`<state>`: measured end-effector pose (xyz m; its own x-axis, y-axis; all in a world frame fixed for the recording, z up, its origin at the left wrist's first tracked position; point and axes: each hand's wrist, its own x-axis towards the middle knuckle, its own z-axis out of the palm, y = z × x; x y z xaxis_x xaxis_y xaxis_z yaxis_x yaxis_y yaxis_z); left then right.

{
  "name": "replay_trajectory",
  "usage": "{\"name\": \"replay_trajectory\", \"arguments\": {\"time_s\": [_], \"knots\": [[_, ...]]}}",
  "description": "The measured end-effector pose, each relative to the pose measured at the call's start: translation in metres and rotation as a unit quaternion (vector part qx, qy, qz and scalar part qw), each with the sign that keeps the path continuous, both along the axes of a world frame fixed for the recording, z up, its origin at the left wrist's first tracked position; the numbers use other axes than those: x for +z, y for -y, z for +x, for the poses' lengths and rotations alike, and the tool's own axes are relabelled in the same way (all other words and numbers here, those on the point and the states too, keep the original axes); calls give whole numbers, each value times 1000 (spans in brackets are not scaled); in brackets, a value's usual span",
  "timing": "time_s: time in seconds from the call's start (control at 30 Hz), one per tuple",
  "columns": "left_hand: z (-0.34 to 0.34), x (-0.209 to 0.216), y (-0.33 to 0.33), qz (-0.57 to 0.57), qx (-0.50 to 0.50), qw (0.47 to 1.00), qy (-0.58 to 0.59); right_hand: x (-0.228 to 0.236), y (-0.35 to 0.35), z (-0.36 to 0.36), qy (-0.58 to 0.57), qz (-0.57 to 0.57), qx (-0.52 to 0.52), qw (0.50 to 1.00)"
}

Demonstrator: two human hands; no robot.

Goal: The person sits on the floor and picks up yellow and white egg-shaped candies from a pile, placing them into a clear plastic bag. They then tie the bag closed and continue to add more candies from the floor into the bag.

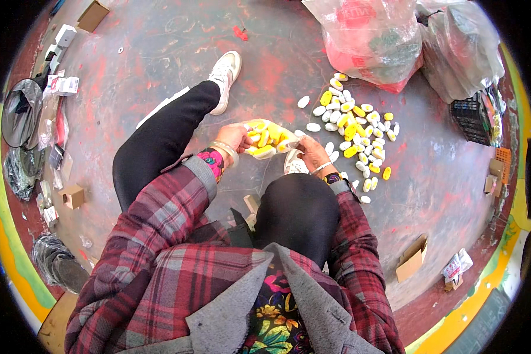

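— Holding something, the left grip (235, 138)?
— Yes, closed on the left side of a clear bag (266, 148) of yellow and white pieces; the right grip (314, 155) pinches its right edge.
— And beyond?
— Loose pieces (351, 131) lie to the right on the floor (425, 189), plastic sacks (374, 38) far right.

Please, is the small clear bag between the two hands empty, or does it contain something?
Not empty: yellow and white oval pieces show through the clear bag.
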<state>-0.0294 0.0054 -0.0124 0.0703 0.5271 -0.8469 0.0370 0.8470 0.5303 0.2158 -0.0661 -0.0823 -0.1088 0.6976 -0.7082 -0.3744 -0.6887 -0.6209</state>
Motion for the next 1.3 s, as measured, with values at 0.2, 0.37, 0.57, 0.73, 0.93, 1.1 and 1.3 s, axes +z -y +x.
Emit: {"name": "replay_trajectory", "arguments": {"time_s": [0.2, 0.37, 0.57, 0.73, 0.93, 1.1, 1.3], "knots": [[-9, 5, -6, 40, -4, 994, -104, 45, -12, -4, 25, 53, 101, 993], [-20, -21, 1, 96, -105, 977, -159, 72, -16, -3, -8, 162, 125, 979], [-7, 6, 10, 130, -78, 988, -18, 139, -16, 4, -17, 185, 221, 957], [-3, 65, 16, 171, -134, 976, 18, 188, -3, 18, 57, 216, 153, 963], [4, 175, 38, 291, -187, 928, 138, 252, 24, 34, 148, 244, 19, 958], [-16, 288, 57, 485, -293, 800, 199, 359, 74, 12, 168, 394, -24, 903], [-41, 388, 106, 575, -323, 719, 221, 444, 138, -11, 306, 494, -12, 814]]}}
